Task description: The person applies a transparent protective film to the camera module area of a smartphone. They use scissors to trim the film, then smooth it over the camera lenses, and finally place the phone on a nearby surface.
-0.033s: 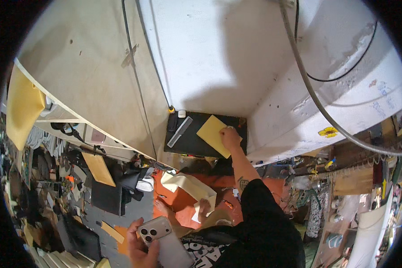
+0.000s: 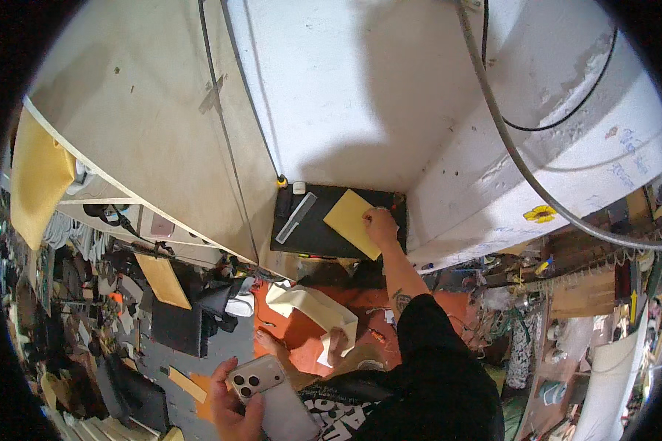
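In my left hand [image 2: 235,404] I hold a pale smartphone [image 2: 272,397], its camera lenses facing up, thumb across its back. My right arm reaches out to a dark shelf top [image 2: 316,239] against the wall. My right hand [image 2: 381,226] is closed, fingers curled, over the right part of a yellow sheet [image 2: 351,220]; whatever the fingers pinch is hidden. Left of the sheet lies a grey metal ruler-like strip [image 2: 296,218], set at a slant. A small white case [image 2: 299,188] and a dark bottle with a yellow top [image 2: 282,184] stand at the back left corner.
A wooden panel [image 2: 154,140] rises on the left and a white wall [image 2: 309,88] behind. A grey hose [image 2: 515,140] hangs at the right. Below are an orange floor covering [image 2: 276,323], a cream curled sheet [image 2: 301,305], bare feet, and cluttered floor on both sides.
The view has shifted very slightly. Both hands keep nearly the same places, the left on the smartphone and the right over the yellow sheet.
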`<act>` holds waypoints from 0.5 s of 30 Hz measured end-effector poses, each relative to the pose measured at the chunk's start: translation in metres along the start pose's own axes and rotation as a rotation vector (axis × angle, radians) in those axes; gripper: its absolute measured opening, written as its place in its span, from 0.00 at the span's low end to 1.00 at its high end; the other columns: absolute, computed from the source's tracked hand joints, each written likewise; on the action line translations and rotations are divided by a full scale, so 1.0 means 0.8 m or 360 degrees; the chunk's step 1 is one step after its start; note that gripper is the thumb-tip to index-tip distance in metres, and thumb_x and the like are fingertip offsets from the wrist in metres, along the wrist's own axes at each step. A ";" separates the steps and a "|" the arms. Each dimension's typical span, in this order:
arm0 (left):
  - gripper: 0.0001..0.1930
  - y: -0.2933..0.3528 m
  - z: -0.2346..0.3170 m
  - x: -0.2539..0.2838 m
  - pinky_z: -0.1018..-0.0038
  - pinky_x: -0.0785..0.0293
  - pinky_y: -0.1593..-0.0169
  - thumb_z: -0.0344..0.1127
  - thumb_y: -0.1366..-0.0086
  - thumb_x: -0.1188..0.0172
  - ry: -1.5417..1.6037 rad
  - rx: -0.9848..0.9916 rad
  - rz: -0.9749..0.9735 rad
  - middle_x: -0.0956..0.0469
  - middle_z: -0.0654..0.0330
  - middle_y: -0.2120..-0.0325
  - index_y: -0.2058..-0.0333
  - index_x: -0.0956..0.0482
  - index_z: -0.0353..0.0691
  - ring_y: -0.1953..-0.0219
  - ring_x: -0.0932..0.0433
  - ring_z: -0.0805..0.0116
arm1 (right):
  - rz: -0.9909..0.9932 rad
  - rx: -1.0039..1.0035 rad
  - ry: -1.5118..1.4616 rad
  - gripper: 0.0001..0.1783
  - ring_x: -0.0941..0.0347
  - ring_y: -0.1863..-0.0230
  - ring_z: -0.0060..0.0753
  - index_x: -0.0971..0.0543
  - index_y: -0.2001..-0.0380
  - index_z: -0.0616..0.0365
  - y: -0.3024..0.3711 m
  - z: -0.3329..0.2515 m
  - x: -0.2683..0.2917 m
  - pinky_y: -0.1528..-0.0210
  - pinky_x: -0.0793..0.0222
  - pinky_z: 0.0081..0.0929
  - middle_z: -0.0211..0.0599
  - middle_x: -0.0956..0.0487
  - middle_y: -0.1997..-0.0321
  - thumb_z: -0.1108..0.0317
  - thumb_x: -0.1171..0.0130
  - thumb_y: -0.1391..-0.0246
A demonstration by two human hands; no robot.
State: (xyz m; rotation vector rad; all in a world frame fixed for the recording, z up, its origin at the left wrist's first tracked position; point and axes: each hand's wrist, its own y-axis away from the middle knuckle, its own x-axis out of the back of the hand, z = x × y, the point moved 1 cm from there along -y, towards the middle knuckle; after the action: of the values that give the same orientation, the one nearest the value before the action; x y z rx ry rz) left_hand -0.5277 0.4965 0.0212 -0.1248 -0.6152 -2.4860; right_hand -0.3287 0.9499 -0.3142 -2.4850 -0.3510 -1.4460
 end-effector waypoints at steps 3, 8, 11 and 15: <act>0.37 -0.008 0.001 -0.004 0.68 0.24 0.44 0.21 0.39 0.43 0.0352 -0.0020 -0.0039 0.23 0.51 0.47 0.31 0.42 0.38 0.49 0.21 0.65 | 0.0094 -0.0183 -0.0120 0.10 0.20 0.51 0.50 0.14 0.59 0.53 0.014 -0.014 0.030 0.48 0.24 0.46 0.45 0.16 0.57 0.64 0.38 0.41; 0.37 -0.028 0.010 -0.003 0.67 0.24 0.43 0.23 0.38 0.43 0.0295 -0.0100 -0.0099 0.23 0.51 0.47 0.30 0.43 0.39 0.49 0.20 0.64 | 0.0227 -0.0176 -0.0508 0.10 0.17 0.61 0.46 0.14 0.58 0.57 0.051 -0.079 0.111 0.55 0.23 0.42 0.45 0.14 0.59 0.67 0.36 0.42; 0.37 -0.039 0.012 -0.006 0.67 0.24 0.42 0.23 0.38 0.43 0.0338 -0.0146 -0.0188 0.23 0.51 0.47 0.30 0.43 0.38 0.47 0.21 0.64 | 0.0273 -0.0174 -0.0765 0.11 0.17 0.66 0.42 0.15 0.57 0.59 0.107 -0.151 0.181 0.59 0.22 0.36 0.44 0.13 0.60 0.66 0.36 0.40; 0.35 -0.040 0.010 -0.011 0.69 0.25 0.42 0.24 0.37 0.41 0.0529 -0.0254 -0.0287 0.24 0.51 0.45 0.32 0.42 0.36 0.46 0.22 0.66 | -0.0047 0.0334 -0.1033 0.10 0.19 0.66 0.38 0.14 0.59 0.57 0.215 -0.249 0.294 0.60 0.22 0.31 0.39 0.16 0.63 0.70 0.31 0.44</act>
State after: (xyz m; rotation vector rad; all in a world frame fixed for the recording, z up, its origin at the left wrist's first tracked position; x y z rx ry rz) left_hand -0.5381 0.5281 0.0136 0.2904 -0.2989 -2.6453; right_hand -0.3220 0.7421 -0.0283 -2.7059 -0.6164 -0.5302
